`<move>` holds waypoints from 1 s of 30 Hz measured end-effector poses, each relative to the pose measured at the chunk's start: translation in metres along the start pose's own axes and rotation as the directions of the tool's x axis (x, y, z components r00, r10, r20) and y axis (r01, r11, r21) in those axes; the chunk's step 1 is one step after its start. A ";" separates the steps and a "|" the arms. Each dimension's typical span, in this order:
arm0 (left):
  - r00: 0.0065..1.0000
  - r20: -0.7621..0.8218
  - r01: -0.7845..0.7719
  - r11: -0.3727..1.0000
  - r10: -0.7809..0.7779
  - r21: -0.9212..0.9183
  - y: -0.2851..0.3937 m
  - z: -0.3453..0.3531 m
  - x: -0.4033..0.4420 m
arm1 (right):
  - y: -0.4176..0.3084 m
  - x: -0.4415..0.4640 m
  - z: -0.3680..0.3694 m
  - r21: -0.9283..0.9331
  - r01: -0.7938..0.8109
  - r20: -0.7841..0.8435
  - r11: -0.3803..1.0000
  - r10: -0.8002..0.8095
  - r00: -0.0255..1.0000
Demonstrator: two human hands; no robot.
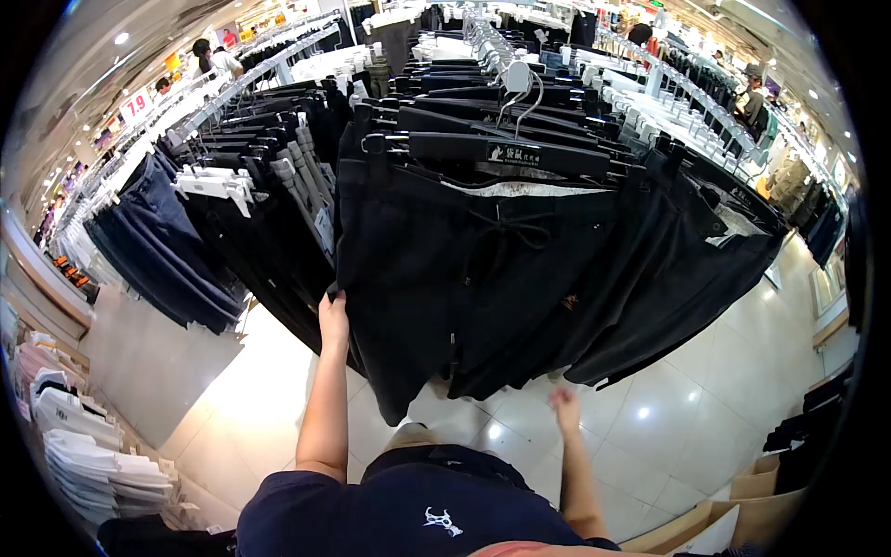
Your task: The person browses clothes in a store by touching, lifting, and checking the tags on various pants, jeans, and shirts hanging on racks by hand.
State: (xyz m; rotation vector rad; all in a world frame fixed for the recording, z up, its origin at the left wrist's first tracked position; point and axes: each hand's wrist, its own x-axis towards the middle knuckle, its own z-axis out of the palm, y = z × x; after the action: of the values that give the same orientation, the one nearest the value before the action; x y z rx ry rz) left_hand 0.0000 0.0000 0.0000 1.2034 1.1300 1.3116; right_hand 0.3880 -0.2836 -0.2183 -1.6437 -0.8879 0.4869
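Note:
Black drawstring shorts [408,269] hang from a black clip hanger [520,153] at the front of a rack, facing me. My left hand [333,320] is closed on their left side edge, partway down the leg. Lower and to the right, my right hand [564,407] hangs just under the hems, apart from the cloth as far as I can see; its fingers are small and blurred. Beside the front pair, another black pair of shorts [664,278] hangs at an angle on the right. The backs of both garments are hidden.
Densely packed black hangers [483,79] run back along a metal rail [516,76]. Dark trousers [176,241] hang to the left. Folded white garments [88,464] are stacked at lower left, and cardboard boxes [756,478] stand at lower right. A person [215,60] is far back.

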 end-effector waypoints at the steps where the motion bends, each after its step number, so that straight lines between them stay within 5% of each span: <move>1: 0.999 0.040 0.017 0.997 -0.014 -0.081 0.000 0.010 0.001 | 0.000 -0.001 -0.002 -0.003 -0.001 -0.013 1.000 0.001 1.000; 3: 0.990 0.142 0.043 0.979 -0.014 -0.200 0.007 0.028 0.010 | -0.151 0.037 -0.009 0.117 0.089 -0.252 0.989 -0.057 0.966; 5: 0.953 0.289 -0.016 0.968 0.090 -0.249 0.038 0.046 0.021 | -0.254 0.064 -0.011 0.012 0.205 -0.361 0.979 -0.187 0.914; 9: 0.909 0.414 0.097 0.942 0.048 -0.322 0.067 0.067 0.035 | -0.372 0.095 -0.012 -0.555 0.465 -0.270 0.690 -0.678 0.684; 11: 0.835 0.506 -0.012 0.927 0.215 -0.374 0.090 0.073 0.037 | -0.412 0.105 0.002 -0.585 0.580 -0.135 0.567 -0.774 0.619; 13: 0.839 0.503 0.036 0.900 0.208 -0.434 0.104 0.077 0.041 | -0.440 0.118 0.020 -0.652 0.639 -0.014 0.408 -0.849 0.528; 15: 0.891 0.454 0.196 0.885 0.019 -0.421 0.116 0.082 0.040 | -0.456 0.136 0.035 -0.741 0.607 0.045 0.287 -0.881 0.471; 19: 0.795 0.588 0.124 0.909 0.150 -0.399 0.143 0.075 0.040 | -0.460 0.164 0.047 -0.811 0.547 0.102 0.207 -0.870 0.482; 21: 0.670 0.633 -0.410 0.904 0.387 -0.119 0.155 0.077 0.035 | -0.460 0.174 0.040 -0.808 0.578 0.162 0.117 -0.898 0.409; 22: 0.706 0.605 -0.455 0.891 0.369 -0.012 0.162 0.079 0.028 | -0.461 0.177 0.037 -0.805 0.582 0.167 0.115 -0.897 0.409; 25: 0.798 0.430 -0.433 0.898 0.422 -0.076 0.154 0.087 0.024 | -0.463 0.180 0.032 -0.796 0.597 0.170 0.098 -0.911 0.377; 30: 0.789 0.275 -0.561 0.827 0.549 -0.042 0.186 0.096 0.025 | -0.480 0.178 0.018 -0.784 0.619 0.218 0.042 -0.915 0.339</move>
State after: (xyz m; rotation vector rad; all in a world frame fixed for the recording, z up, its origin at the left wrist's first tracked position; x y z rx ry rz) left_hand 0.0824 0.0117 0.1941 1.7806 0.6124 1.4866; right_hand 0.3463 -0.1045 0.2594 -1.5003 -1.7043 -1.2027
